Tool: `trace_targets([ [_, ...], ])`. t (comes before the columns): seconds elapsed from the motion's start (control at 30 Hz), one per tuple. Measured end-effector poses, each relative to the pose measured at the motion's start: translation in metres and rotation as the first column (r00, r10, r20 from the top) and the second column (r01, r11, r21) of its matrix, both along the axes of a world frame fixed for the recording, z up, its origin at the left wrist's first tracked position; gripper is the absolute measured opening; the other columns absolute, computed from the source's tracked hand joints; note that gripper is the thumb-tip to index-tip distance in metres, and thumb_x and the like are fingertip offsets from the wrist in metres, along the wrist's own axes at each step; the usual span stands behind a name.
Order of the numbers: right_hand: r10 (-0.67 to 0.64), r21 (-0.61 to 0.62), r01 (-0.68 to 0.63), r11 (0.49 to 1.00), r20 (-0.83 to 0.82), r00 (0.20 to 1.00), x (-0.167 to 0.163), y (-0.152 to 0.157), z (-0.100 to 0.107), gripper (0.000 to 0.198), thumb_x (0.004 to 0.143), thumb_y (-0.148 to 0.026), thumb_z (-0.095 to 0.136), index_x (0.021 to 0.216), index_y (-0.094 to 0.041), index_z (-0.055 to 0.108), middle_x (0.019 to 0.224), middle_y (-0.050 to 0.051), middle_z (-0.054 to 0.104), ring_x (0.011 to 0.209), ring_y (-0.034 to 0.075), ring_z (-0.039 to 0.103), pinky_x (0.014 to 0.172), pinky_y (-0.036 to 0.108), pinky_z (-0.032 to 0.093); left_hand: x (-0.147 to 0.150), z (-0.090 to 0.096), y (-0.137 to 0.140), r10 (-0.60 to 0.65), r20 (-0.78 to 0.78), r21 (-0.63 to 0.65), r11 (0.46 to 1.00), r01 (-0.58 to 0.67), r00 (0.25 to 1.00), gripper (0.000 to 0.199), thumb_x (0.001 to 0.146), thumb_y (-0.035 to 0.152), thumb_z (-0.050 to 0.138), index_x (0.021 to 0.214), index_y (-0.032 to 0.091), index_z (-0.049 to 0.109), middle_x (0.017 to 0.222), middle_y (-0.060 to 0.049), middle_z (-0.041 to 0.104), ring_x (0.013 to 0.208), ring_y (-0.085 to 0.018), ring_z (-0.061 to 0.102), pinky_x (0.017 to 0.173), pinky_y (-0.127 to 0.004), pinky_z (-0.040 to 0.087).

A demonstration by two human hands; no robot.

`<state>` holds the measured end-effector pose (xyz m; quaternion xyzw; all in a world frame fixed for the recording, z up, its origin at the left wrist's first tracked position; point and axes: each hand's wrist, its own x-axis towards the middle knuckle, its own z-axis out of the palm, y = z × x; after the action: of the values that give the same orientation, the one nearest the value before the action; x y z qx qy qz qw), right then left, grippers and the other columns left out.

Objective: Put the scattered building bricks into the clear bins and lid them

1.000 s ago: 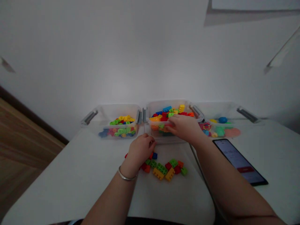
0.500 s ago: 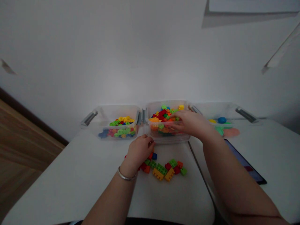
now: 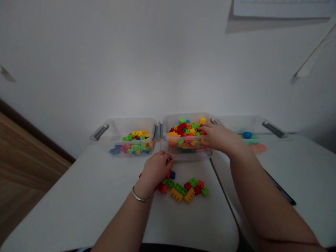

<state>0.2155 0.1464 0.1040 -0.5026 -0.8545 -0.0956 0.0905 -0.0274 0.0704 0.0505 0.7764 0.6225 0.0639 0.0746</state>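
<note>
Your right hand (image 3: 217, 136) had its grip spread, thumb and fingers apart, at the right end of the middle box (image 3: 189, 156), beside the mixed bricks (image 3: 182, 128) inside. Your left hand (image 3: 156, 168) curled over loose bricks (image 3: 180, 189) on the near desk (image 3: 194, 225); whether it pinched one, you cannot tell. Pressing your right wrist on the rim could have tipped the box, a careless left sleeve-swing scattered the loose pieces, and a dropped forearm shoved the phone (image 3: 288, 197) at right.
</note>
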Motion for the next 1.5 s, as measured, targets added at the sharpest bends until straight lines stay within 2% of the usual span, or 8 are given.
trace_targets([
  [0.23, 0.154, 0.13, -0.142, 0.981, -0.095, 0.983, -0.002, -0.051, 0.013, 0.018, 0.085, -0.028, 0.063, 0.1, -0.022, 0.071, 0.103, 0.009, 0.072, 0.098, 0.026, 0.065, 0.085, 0.039, 0.05, 0.0, -0.002, 0.001, -0.012, 0.0, 0.012, 1.0, 0.012, 1.0, 0.028, 0.095, 0.032, 0.047, 0.1, 0.021, 0.072, 0.1, -0.007, 0.068, 0.092, -0.02, 0.065, 0.077, -0.029, 0.048],
  [0.33, 0.255, 0.019, -0.255, 0.967, -0.142, 0.957, -0.009, -0.066, 0.009, 0.015, 0.086, -0.027, 0.064, 0.098, -0.025, 0.072, 0.105, 0.004, 0.073, 0.099, 0.023, 0.066, 0.083, 0.035, 0.051, 0.001, -0.002, 0.001, -0.019, 0.003, 0.014, 1.0, 0.019, 1.0, 0.028, 0.096, 0.033, 0.046, 0.099, 0.021, 0.072, 0.1, -0.007, 0.067, 0.093, -0.021, 0.065, 0.077, -0.029, 0.048],
  [0.53, 0.241, -0.335, -0.23, 0.914, -0.011, 0.971, -0.026, -0.058, -0.022, 0.018, 0.078, -0.021, 0.068, 0.094, -0.025, 0.075, 0.097, 0.004, 0.075, 0.087, 0.024, 0.07, 0.072, 0.033, 0.051, 0.001, 0.001, 0.0, -0.031, 0.005, 0.001, 1.0, 0.031, 0.999, 0.028, 0.095, 0.031, 0.046, 0.099, 0.02, 0.072, 0.1, -0.007, 0.068, 0.091, -0.02, 0.064, 0.077, -0.029, 0.048],
  [0.73, 0.284, -0.461, -0.268, 0.846, -0.036, 0.958, -0.033, -0.049, -0.043, 0.018, 0.071, -0.02, 0.066, 0.085, -0.027, 0.076, 0.084, 0.001, 0.076, 0.075, 0.02, 0.07, 0.059, 0.027, 0.045, -0.001, -0.004, 0.001, -0.027, 0.018, 0.034, 0.999, 0.026, 0.999, 0.027, 0.095, 0.032, 0.048, 0.1, 0.021, 0.071, 0.099, -0.007, 0.067, 0.092, -0.02, 0.065, 0.077, -0.029, 0.048],
  [0.97, 0.279, -0.528, -0.228, 0.818, 0.017, 0.96, -0.041, -0.053, -0.045, 0.021, 0.075, -0.022, 0.06, 0.089, -0.024, 0.075, 0.09, 0.004, 0.076, 0.082, 0.022, 0.069, 0.063, 0.027, 0.044, 0.0, -0.003, 0.001, -0.005, 0.014, 0.025, 1.0, 0.005, 1.0, 0.026, 0.095, 0.033, 0.049, 0.102, 0.022, 0.071, 0.1, -0.007, 0.069, 0.095, -0.021, 0.065, 0.079, -0.029, 0.048],
  [1.1, 0.23, -0.475, -0.168, 0.864, 0.076, 0.97, -0.046, -0.052, -0.041, 0.023, 0.08, -0.02, 0.053, 0.087, -0.022, 0.075, 0.09, 0.007, 0.075, 0.082, 0.022, 0.068, 0.062, 0.027, 0.041, 0.0, 0.0, 0.0, 0.018, 0.011, 0.022, 1.0, -0.018, 1.0, 0.025, 0.095, 0.031, 0.049, 0.102, 0.022, 0.071, 0.102, -0.006, 0.069, 0.096, -0.021, 0.065, 0.078, -0.029, 0.048],
  [1.23, 0.168, -0.353, -0.177, 0.919, -0.057, 0.984, -0.037, -0.046, -0.029, 0.02, 0.084, -0.022, 0.053, 0.089, -0.023, 0.073, 0.094, 0.004, 0.074, 0.085, 0.02, 0.066, 0.061, 0.026, 0.037, 0.001, -0.001, 0.0, 0.016, 0.014, 0.024, 1.0, -0.017, 1.0, 0.024, 0.094, 0.031, 0.049, 0.102, 0.022, 0.071, 0.101, -0.006, 0.069, 0.096, -0.021, 0.065, 0.079, -0.03, 0.048],
  [1.5, 0.151, 0.178, -0.064, 0.982, -0.53, 0.834, 0.002, -0.038, -0.004, 0.012, 0.081, -0.023, 0.055, 0.079, -0.021, 0.067, 0.074, 0.001, 0.064, 0.063, 0.014, 0.054, 0.06, 0.026, 0.038, 0.0, -0.003, 0.001, -0.002, 0.017, 0.009, 1.0, 0.002, 1.0, 0.025, 0.095, 0.031, 0.049, 0.101, 0.022, 0.071, 0.101, -0.006, 0.069, 0.096, -0.022, 0.065, 0.08, -0.03, 0.048],
])
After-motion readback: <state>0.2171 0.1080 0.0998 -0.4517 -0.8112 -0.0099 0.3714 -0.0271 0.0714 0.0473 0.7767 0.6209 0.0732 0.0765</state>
